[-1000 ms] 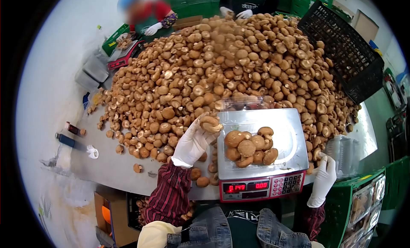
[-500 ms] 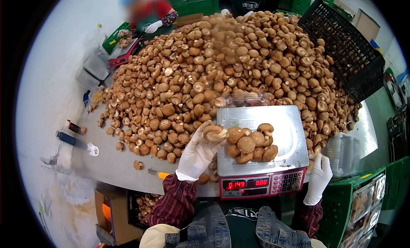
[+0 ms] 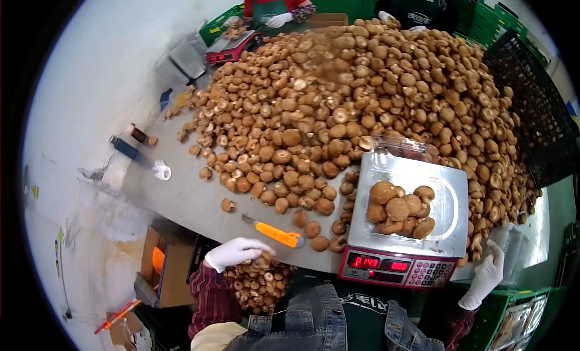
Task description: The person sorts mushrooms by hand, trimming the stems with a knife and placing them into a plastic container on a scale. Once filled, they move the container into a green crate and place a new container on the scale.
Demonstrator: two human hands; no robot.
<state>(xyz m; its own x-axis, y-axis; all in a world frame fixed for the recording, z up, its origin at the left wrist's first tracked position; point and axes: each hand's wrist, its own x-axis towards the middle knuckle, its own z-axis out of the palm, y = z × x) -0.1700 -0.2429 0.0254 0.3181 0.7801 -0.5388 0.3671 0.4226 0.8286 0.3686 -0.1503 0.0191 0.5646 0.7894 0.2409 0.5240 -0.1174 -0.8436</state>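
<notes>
My left hand (image 3: 237, 252), in a white glove, is over a crate of mushrooms (image 3: 263, 286) below the table's front edge. Its fingers are bent around a mushroom. My right hand (image 3: 488, 275), also gloved, is at the right of the scale (image 3: 362, 230), beside clear plastic trays (image 3: 513, 254); its fingers are partly bent, and what lies between them is too small to tell. A group of brown mushrooms (image 3: 397, 209) lies in a clear tray on the scale, whose red display shows 0.149. An orange knife (image 3: 278, 234) rests left of the scale.
A large mushroom heap (image 3: 362, 97) covers much of the table (image 3: 181, 200). A black crate (image 3: 534, 109) leans at the right. Across the table, a co-worker's gloved hand (image 3: 279, 20) is near a second scale (image 3: 226, 49). A cardboard box (image 3: 181, 272) stands lower left.
My left hand has moved from the scale's left side down to the crate below the table edge. The view has turned, so the scale appears farther right. The scale reading is the same.
</notes>
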